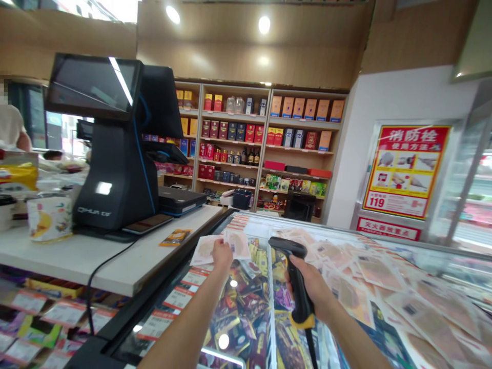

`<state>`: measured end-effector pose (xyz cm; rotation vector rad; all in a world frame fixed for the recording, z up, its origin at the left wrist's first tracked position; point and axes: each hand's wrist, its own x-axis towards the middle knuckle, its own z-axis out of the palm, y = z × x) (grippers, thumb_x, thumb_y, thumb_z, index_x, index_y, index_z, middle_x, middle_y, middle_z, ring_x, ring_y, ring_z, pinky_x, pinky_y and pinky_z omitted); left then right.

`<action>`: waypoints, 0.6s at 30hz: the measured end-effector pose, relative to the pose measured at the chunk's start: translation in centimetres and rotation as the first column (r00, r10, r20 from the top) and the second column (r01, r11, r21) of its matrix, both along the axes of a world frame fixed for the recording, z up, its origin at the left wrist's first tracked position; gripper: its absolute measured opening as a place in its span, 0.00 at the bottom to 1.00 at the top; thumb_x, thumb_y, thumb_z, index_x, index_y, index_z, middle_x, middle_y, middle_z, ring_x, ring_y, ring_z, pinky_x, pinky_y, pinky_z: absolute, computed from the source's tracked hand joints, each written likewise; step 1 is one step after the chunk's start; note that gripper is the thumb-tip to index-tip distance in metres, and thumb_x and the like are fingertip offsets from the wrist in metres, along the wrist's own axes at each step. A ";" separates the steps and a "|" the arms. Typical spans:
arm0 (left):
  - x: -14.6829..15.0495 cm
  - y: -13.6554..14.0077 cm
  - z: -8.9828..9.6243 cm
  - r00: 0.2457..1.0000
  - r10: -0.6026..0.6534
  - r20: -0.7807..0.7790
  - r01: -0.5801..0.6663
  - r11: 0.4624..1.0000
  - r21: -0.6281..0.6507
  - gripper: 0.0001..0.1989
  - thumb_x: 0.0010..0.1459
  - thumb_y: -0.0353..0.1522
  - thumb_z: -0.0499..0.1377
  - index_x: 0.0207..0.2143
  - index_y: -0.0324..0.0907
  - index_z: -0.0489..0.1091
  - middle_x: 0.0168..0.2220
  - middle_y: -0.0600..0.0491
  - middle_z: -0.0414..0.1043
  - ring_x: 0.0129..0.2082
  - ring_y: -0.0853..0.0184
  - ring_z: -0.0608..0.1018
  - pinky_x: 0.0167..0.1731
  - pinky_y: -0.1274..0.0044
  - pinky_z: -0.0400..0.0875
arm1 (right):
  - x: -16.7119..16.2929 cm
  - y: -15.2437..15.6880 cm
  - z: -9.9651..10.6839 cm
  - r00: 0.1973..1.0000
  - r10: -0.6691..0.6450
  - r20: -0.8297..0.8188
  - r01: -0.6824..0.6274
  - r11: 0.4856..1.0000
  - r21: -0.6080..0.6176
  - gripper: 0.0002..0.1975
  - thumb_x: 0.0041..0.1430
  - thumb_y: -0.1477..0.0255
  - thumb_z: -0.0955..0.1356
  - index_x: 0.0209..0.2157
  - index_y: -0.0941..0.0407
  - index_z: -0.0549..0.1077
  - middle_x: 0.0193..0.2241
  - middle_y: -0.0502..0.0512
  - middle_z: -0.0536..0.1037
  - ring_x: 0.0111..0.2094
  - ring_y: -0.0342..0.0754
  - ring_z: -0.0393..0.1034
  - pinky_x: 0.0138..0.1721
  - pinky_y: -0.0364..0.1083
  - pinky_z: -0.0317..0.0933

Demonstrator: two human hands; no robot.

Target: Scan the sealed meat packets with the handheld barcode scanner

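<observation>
My left hand (223, 253) is closed on flat, see-through packets at the left of the freezer top. One packet (240, 245) sticks out to the right of my fingers, and another packet (204, 250) lies to their left. My right hand (309, 279) grips the handle of a black and yellow barcode scanner (298, 282). The scanner's head points left, towards the packets, and its cable hangs down at the bottom. Many similar packets (378, 269) with pale labels lie spread over the glass on the right. What is inside them I cannot make out.
Below me is a glass-topped freezer (246, 307) full of wrapped goods. On the left, a white counter (126, 261) carries a cash register (111, 154), a phone (148, 224), a patterned pouch (49, 218) and a small orange packet (176, 237). Shelves (232, 117) of boxes stand behind.
</observation>
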<state>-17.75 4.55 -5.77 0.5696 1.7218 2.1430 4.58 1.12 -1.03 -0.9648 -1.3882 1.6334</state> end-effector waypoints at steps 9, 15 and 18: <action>-3.3 -3.5 1.3 0.976 0.044 -0.213 -0.077 0.986 -0.150 0.17 0.44 0.25 0.55 0.40 0.38 0.62 0.45 0.45 0.61 0.48 0.61 0.62 0.46 0.70 0.54 | -0.3 0.1 0.1 0.999 -0.040 -0.037 0.040 0.999 0.002 0.14 0.44 0.60 0.62 0.24 0.58 0.62 0.13 0.47 0.66 0.12 0.39 0.58 0.12 0.39 0.54; -1.7 -4.7 2.2 0.938 -0.060 -0.343 0.028 0.995 -0.097 0.22 0.38 0.20 0.55 0.40 0.40 0.62 0.56 0.48 0.41 0.56 0.59 0.42 0.52 0.72 0.34 | -0.5 0.8 0.3 0.998 -0.061 -0.011 0.061 0.997 0.044 0.16 0.43 0.58 0.62 0.21 0.59 0.62 0.12 0.49 0.65 0.13 0.39 0.59 0.13 0.39 0.53; 0.9 -4.9 2.3 0.910 -0.251 -0.331 0.230 0.968 -0.101 0.17 0.39 0.23 0.56 0.36 0.39 0.64 0.50 0.46 0.55 0.52 0.62 0.55 0.50 0.74 0.44 | -1.9 1.7 0.5 0.989 -0.142 -0.035 0.145 0.987 0.072 0.15 0.42 0.59 0.62 0.23 0.58 0.62 0.13 0.48 0.66 0.14 0.40 0.59 0.14 0.40 0.52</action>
